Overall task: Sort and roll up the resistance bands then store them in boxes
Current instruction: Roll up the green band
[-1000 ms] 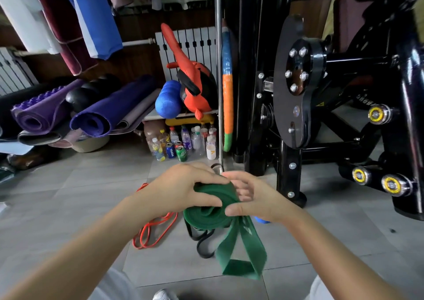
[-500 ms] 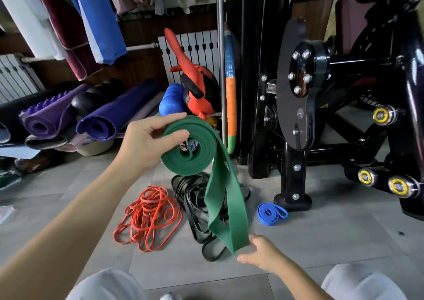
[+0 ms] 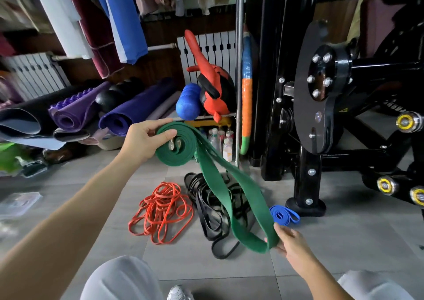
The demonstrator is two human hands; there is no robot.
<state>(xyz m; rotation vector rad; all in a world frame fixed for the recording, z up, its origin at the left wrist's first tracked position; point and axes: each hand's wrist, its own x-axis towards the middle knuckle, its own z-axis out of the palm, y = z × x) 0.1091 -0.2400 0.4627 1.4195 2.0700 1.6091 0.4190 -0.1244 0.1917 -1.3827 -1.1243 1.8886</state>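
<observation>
1. Green band (image 3: 215, 185) is up in the air, clear of the floor (image 3: 344, 242). One part is wound into a flat coil, and the rest trails out of it as a long loose loop running down and to the right.
2. Left hand (image 3: 142, 141) has the coil. Its fingers (image 3: 160, 122) curl over the top edge and the thumb presses on the coil's face, so the roll is pinched between them, with the arm stretched out forward.
3. Right hand (image 3: 291, 242) sits low, near the person's knee. Its fingers (image 3: 278, 227) are closed round the bottom fold of the loop, so both hands are on the same band, and the two strands between them have a gap.
4. Down on the floor, mid-way, there's a tangled heap of orange bands (image 3: 160, 210) with a pile of black bands (image 3: 213, 214) just beside it on the right. The green loop hangs in front of the black pile.
5. A small blue band (image 3: 283, 214), partly rolled, lies near the foot of the black machine (image 3: 321, 93), just beyond the right hand.
6. At the floor's left edge there's a clear plastic box (image 3: 18, 202), pretty blurry. Rolled mats (image 3: 128, 113) are stacked along the back.
</observation>
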